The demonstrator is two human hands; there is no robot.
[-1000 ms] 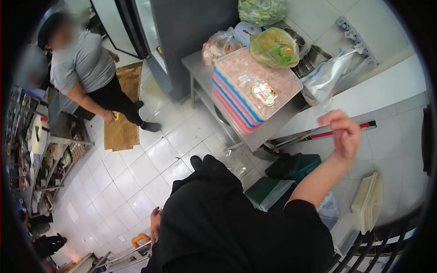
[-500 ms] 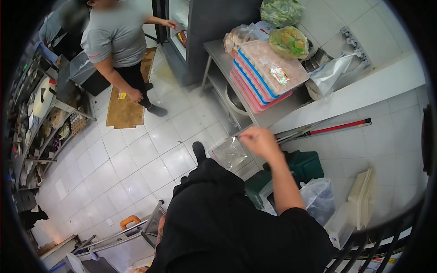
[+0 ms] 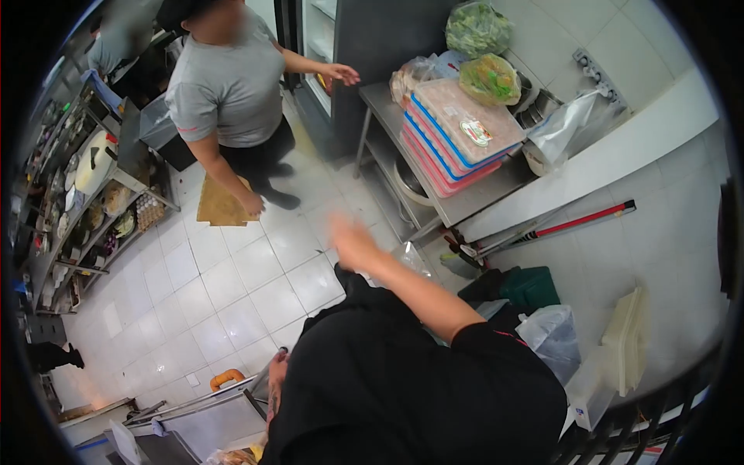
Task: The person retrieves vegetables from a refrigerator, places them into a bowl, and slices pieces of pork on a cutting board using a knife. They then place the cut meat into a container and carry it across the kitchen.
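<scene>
My right hand (image 3: 353, 242) reaches forward over the tiled floor, smeared by motion, so its fingers cannot be made out. Nothing can be made out in it. Partly behind my right forearm shows a clear plastic thing (image 3: 412, 260), a container or a bag; its lower part is hidden. My left hand (image 3: 277, 367) is low beside my body, close to the end of a metal rail (image 3: 263, 380). Most of its fingers are hidden, and whether it grips the rail cannot be told.
A co-worker (image 3: 229, 101) stands ahead by an open fridge (image 3: 319, 35). On a steel table (image 3: 484, 203) are stacked lidded trays (image 3: 465, 128) and bagged greens (image 3: 490, 79). Green bins (image 3: 531, 287) and a red-handled pole (image 3: 581, 221) are at right, shelves (image 3: 85, 263) at left.
My right hand has left the clear plastic thing and swung left and slightly down. My left hand has come into view by the rail. The co-worker appears nearer.
</scene>
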